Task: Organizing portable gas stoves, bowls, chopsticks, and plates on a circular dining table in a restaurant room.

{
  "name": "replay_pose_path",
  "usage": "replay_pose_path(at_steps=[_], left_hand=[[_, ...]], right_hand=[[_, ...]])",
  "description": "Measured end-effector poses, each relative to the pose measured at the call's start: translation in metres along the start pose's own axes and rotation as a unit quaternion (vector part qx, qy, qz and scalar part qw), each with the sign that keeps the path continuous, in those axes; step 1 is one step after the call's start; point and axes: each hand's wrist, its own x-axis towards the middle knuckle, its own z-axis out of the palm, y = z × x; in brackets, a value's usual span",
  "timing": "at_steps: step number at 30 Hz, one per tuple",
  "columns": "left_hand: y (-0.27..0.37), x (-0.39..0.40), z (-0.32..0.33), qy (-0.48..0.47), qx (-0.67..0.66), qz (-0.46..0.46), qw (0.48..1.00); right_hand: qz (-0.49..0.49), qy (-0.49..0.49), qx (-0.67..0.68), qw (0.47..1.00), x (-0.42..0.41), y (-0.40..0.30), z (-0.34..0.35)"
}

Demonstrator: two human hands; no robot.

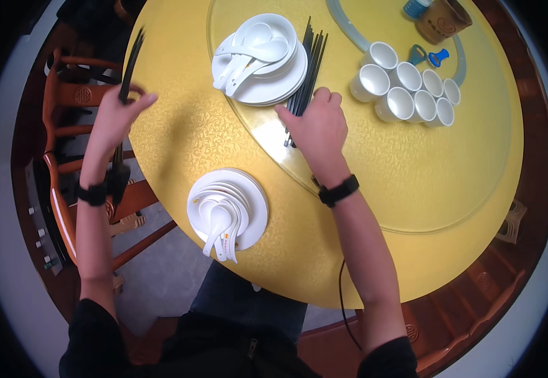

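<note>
My left hand (118, 113), raised at the table's left edge, grips several black chopsticks (133, 64) that stand nearly upright; the hand is slightly blurred. My right hand (323, 130) is over a bundle of black chopsticks (308, 78) on the glass turntable. Its thumb lies to the left of the bundle and its fingers to the right; whether they close on it is hidden. Beside that bundle, white plates (260, 97) carry white bowls (287, 33) and several white spoons (255, 49). Nearer me, a second plate stack (257, 208) holds bowls and spoons (221, 219).
Several white cups (396, 104) stand grouped on the turntable (425, 189). Behind them are a bottle opener (417, 54), a blue plastic piece (438, 57), a brown container (443, 21) and a blue can (415, 8). Wooden chairs (82, 96) flank the gold-covered table (160, 137).
</note>
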Motion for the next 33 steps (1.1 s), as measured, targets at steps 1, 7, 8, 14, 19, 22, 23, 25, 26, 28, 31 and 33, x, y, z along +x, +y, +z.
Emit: replay_pose_path(at_steps=[1,7,8,14,19,22,23,25,26,28,31,33], left_hand=[[-0.020,-0.005,-0.001,-0.005,-0.013,-0.045,0.999],[-0.128,-0.043,-0.028,-0.033,-0.148,-0.226,0.962],[-0.138,-0.052,-0.031,-0.030,-0.168,-0.262,0.950],[-0.171,-0.069,-0.054,-0.074,-0.213,-0.315,0.922],[-0.128,-0.070,-0.073,-0.202,-0.341,-0.283,0.873],[-0.081,-0.072,-0.081,-0.280,-0.455,-0.255,0.806],[-0.062,-0.074,-0.079,-0.321,-0.438,-0.229,0.808],[-0.030,-0.077,-0.066,-0.407,-0.407,-0.144,0.805],[-0.017,-0.079,-0.057,-0.448,-0.392,-0.084,0.799],[-0.002,-0.089,-0.025,-0.469,-0.354,-0.023,0.809],[0.010,-0.104,0.049,-0.375,-0.340,0.032,0.862],[0.020,-0.106,0.095,-0.340,-0.367,0.054,0.864]], right_hand=[[0.016,0.001,-0.017,1.000,0.007,-0.002,0.008],[0.055,0.026,-0.025,0.998,0.020,0.001,0.022],[0.058,0.025,-0.028,0.998,0.017,0.004,0.019],[0.165,0.028,-0.159,0.973,0.014,0.000,0.014],[0.235,-0.026,-0.180,0.955,-0.006,0.000,0.019],[0.259,0.000,-0.185,0.948,-0.048,0.013,0.027],[0.267,0.002,-0.187,0.945,-0.064,0.015,0.025],[0.248,0.045,-0.182,0.950,-0.097,0.019,0.026],[0.253,0.065,-0.139,0.955,-0.115,0.018,0.030],[0.305,0.111,0.064,0.944,-0.156,0.005,0.045],[0.402,0.163,0.408,0.803,-0.208,-0.055,0.064],[0.283,0.162,0.437,0.838,-0.229,-0.078,0.071]])
